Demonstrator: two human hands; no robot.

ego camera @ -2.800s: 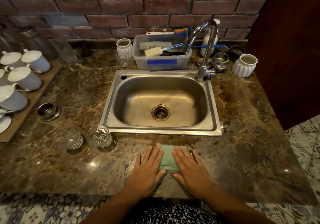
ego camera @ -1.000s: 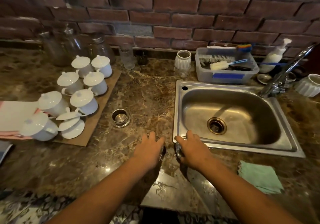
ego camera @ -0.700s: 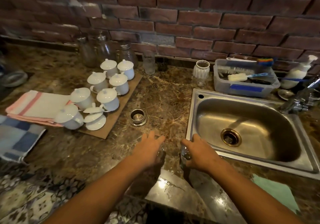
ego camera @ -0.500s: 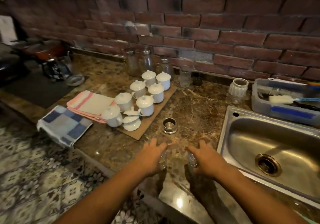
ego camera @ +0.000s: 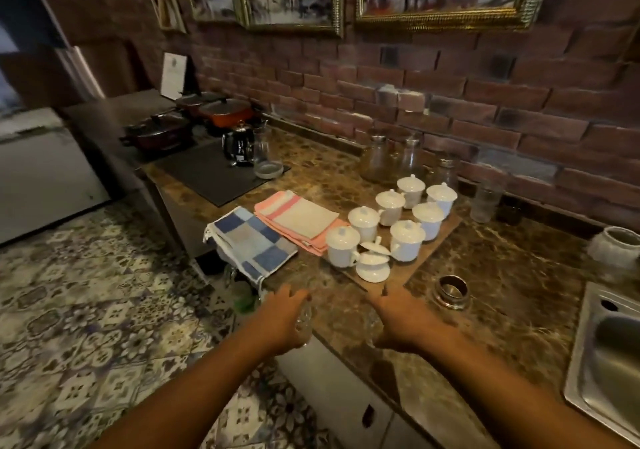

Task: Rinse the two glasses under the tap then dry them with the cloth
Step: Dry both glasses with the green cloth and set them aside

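Observation:
My left hand point(ego camera: 282, 320) grips a small clear cut glass point(ego camera: 304, 317) at the counter's front edge; only the glass's right side shows past my fingers. My right hand point(ego camera: 401, 322) is a little to the right, over the brown marble counter point(ego camera: 512, 275). It is curled round the second glass, which is almost wholly hidden by the palm. A corner of the steel sink point(ego camera: 604, 351) shows at the far right. The tap and the green cloth are out of view.
A board with several white lidded cups point(ego camera: 391, 230) stands behind my hands. A blue checked towel point(ego camera: 249, 240) and a pink striped towel point(ego camera: 298, 218) lie to the left. A metal ring point(ego camera: 450, 291) sits right of my right hand. Pots and a kettle stand far left.
My hands left the green cloth and took hold of the two glasses left of the sink. The view has swung left, so the sink slid to the right edge and the cloth went out of sight.

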